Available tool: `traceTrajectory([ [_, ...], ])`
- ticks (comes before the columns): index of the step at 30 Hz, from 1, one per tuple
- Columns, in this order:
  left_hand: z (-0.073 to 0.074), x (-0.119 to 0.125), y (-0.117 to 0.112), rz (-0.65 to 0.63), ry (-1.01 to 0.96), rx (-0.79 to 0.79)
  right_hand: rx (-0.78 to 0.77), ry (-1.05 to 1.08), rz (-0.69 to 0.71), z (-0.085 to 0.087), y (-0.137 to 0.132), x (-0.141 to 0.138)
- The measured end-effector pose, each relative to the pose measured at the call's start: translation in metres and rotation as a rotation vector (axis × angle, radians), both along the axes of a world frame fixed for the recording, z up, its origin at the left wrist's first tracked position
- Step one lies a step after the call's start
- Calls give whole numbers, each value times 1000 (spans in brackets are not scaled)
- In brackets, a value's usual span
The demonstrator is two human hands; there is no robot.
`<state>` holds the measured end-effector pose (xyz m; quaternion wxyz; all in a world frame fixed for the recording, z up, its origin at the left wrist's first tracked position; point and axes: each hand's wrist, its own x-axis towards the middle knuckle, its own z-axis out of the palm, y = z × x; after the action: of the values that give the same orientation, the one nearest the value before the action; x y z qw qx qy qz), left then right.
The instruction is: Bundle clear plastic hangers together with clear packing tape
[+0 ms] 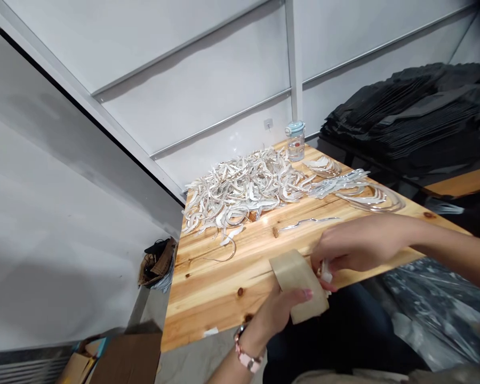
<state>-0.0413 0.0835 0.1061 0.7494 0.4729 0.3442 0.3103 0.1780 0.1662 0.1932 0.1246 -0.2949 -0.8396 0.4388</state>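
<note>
At the tabletop's (208, 288) near edge, left hand (278, 313) grips a beige piece (300, 285), thumb across its face. Right hand (354, 248) is closed on a small white bit (326, 271) just beside the piece's right end; can't tell if they touch. Single strip (310, 222) lies beyond. Strip pile (244, 186) along far edge, bundles (350, 184) along right edge, bottle (296, 145) at far right corner.

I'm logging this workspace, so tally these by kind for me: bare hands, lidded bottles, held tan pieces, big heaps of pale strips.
Hands: 2, the left hand and right hand
Lidded bottle: 1
Tan piece: 1
Big heap of pale strips: 1
Total: 5
</note>
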Motion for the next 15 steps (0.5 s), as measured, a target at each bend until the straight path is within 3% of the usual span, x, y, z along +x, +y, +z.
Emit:
traceTrajectory([
  [1, -1, 1, -2, 78, -42, -15, 2, -33, 114, -2, 0, -2],
  [2, -1, 1, -4, 156, -93, -30, 25, -15, 128, -7, -1, -3],
  [3, 0, 0, -4, 229, -144, -37, 64, 63, 18, -16, -4, -3],
  [5, 2, -1, -6, 361, -228, -21, 124, 298, -344, -41, -15, -5],
  [7, 3, -2, -7, 451, -280, 7, 83, 540, -736, -69, -31, -9],
  [8, 3, -1, -9, 479, -302, 10, 49, 575, -817, -82, -40, -12],
  [11, -4, 3, -12, 512, -357, -20, 9, 434, -629, -108, -64, -24],
  [15, -15, 11, -16, 496, -371, -60, 94, 286, -520, -117, -81, -37],
])
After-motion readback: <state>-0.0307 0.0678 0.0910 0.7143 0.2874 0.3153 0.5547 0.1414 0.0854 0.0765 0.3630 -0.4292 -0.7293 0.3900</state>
